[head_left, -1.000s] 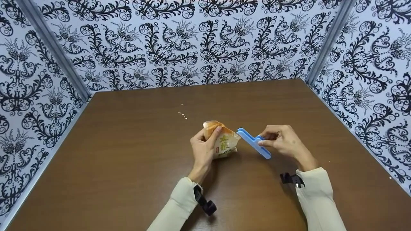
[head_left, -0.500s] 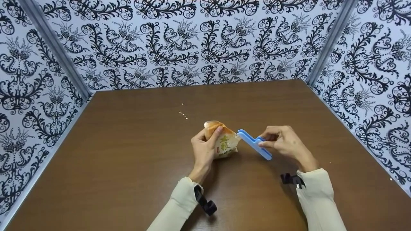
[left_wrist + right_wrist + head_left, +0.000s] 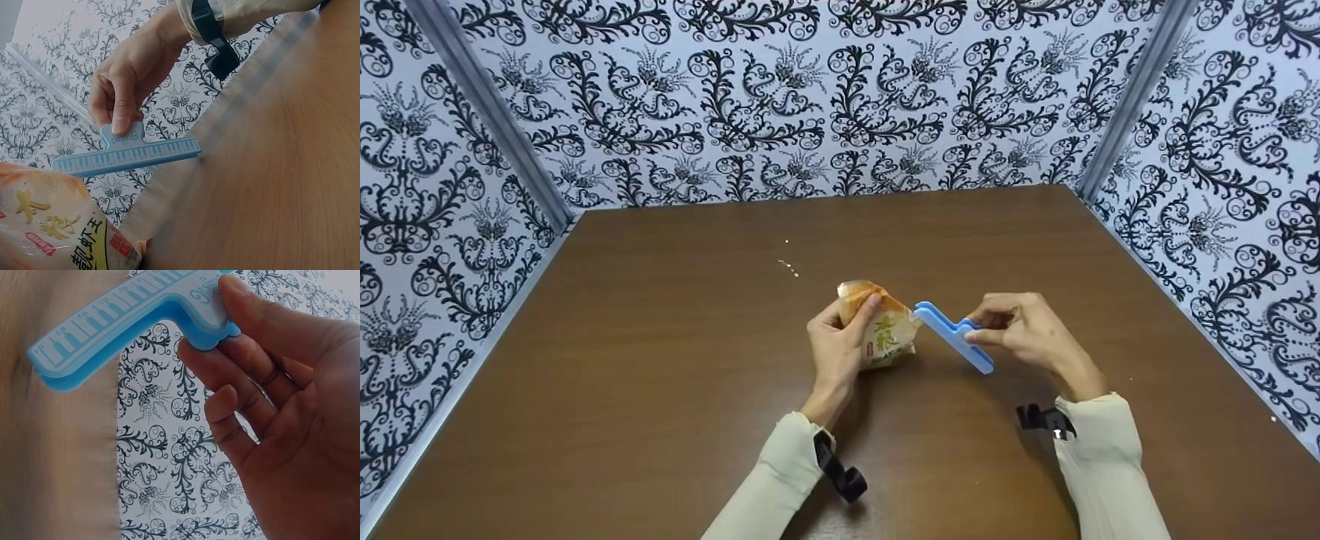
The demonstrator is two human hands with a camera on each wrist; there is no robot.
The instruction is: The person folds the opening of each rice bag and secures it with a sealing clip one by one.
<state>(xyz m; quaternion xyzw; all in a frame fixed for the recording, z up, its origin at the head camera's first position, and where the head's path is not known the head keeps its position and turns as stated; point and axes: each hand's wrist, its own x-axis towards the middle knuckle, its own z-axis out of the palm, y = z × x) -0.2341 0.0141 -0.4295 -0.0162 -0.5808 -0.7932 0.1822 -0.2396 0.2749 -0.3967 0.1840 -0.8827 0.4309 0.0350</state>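
My left hand (image 3: 838, 341) grips a snack bag (image 3: 889, 336), orange at its folded top and pale below, with the thumb lying across its front. Green and black lettering shows on the bag (image 3: 50, 219) in the left wrist view. Between thumb and fingers of my right hand (image 3: 1027, 330) is the handle tab of a long blue bag clip (image 3: 952, 337). A piano-key pattern and "Music" lettering mark the clip (image 3: 112, 318). It slants down to the right, its upper left end right at the bag's right edge.
Several small pale crumbs (image 3: 789, 268) lie on the brown table (image 3: 660, 337) beyond the bag. Walls with black scroll patterns (image 3: 840, 97) stand at the back and both sides. Black straps (image 3: 840, 472) with camera mounts are on both wrists.
Both hands keep their holds on the bag and the clip almost in place. The head view has shifted only very slightly.
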